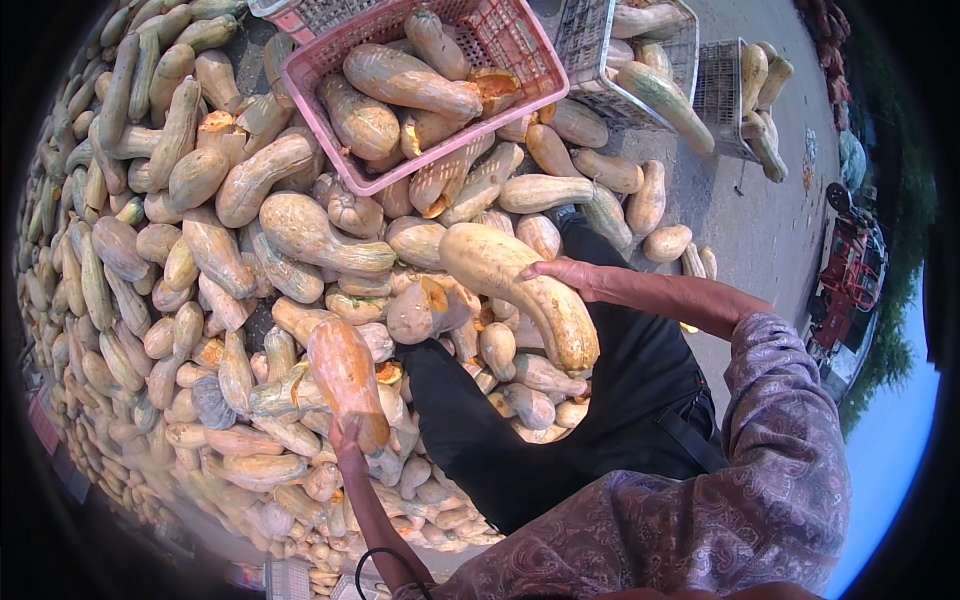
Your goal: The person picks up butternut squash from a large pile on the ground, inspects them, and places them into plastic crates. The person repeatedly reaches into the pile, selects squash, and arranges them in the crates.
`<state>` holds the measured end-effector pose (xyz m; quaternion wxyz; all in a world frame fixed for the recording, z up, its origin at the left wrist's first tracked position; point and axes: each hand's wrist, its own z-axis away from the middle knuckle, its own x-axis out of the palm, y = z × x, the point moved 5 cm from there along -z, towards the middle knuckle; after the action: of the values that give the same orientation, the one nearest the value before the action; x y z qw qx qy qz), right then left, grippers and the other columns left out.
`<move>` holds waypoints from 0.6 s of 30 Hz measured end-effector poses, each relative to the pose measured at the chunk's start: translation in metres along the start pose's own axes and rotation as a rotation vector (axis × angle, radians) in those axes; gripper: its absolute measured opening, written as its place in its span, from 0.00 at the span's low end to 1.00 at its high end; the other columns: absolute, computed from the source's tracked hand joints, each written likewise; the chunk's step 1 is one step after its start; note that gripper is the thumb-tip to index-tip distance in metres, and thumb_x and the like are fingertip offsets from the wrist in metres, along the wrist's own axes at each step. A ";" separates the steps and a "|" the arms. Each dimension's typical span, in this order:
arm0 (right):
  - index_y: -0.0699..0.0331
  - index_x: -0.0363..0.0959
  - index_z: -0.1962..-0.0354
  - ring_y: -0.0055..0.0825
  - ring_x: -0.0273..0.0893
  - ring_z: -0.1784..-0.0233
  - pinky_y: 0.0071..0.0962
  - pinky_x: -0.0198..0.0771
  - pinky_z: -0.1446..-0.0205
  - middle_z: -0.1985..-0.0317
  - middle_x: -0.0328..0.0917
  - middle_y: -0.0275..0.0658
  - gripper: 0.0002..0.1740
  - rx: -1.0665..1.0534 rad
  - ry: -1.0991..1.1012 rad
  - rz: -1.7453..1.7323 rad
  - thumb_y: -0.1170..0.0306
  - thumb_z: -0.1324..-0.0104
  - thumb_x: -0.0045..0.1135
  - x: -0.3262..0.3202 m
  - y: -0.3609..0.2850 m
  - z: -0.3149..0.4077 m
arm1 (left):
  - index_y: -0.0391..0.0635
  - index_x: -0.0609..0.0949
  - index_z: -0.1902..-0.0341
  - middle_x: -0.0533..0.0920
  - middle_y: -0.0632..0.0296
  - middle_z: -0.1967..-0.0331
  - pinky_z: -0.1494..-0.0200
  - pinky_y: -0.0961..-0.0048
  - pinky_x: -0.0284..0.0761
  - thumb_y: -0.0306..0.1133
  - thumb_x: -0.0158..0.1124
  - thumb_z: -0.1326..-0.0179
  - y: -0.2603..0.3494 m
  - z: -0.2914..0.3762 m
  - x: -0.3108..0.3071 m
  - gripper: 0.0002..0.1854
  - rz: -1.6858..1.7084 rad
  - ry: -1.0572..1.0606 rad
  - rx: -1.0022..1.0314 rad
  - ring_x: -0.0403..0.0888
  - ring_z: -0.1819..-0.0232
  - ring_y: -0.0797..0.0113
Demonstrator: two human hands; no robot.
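Note:
My right hand (562,274) grips a long tan neck squash (517,285) around its middle, holding it above my parted legs. The squash is thick at one end and bends towards the other. In my left hand (346,435) is a smaller orange squash (345,360), grasped near its lower end and raised over the pile. Some of my left fingers are hidden behind it. Between and around my legs lie many squashes, among them a broken one with orange flesh (435,294).
A pink plastic crate (556,88) holding whole and broken squashes stands ahead on the pile. Grey crates with squashes, a near one (574,45) and a farther one (712,94), stand on the concrete ground (787,135). A red vehicle (844,292) is at the far right.

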<state>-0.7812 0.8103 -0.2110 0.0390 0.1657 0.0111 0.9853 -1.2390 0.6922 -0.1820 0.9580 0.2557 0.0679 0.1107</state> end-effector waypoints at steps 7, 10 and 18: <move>0.73 0.67 0.50 0.32 0.78 0.61 0.29 0.74 0.55 0.60 0.77 0.48 0.38 -0.333 0.385 0.114 0.53 0.51 0.64 -0.231 -0.076 0.169 | 0.34 0.71 0.46 0.76 0.56 0.53 0.48 0.72 0.67 0.32 0.64 0.49 0.097 -0.077 0.235 0.26 -0.120 -0.274 0.155 0.74 0.53 0.68; 0.73 0.68 0.51 0.33 0.78 0.60 0.30 0.72 0.56 0.61 0.77 0.49 0.40 -0.604 0.601 0.414 0.51 0.55 0.65 -0.330 -0.136 0.205 | 0.34 0.71 0.47 0.77 0.56 0.54 0.50 0.72 0.69 0.33 0.66 0.49 0.109 -0.106 0.322 0.27 -0.187 -0.291 0.138 0.75 0.55 0.68; 0.72 0.72 0.54 0.39 0.78 0.59 0.34 0.70 0.54 0.61 0.77 0.53 0.42 -0.789 1.082 1.034 0.46 0.60 0.64 -0.516 -0.238 0.198 | 0.36 0.71 0.46 0.78 0.56 0.56 0.53 0.71 0.71 0.34 0.67 0.50 0.114 -0.116 0.418 0.28 -0.493 -0.113 0.125 0.76 0.58 0.68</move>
<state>-0.2125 1.0078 -0.2007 -0.3723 -0.3704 -0.3937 0.7545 -0.8767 0.9469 -0.2547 0.9406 0.2961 0.0812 -0.1448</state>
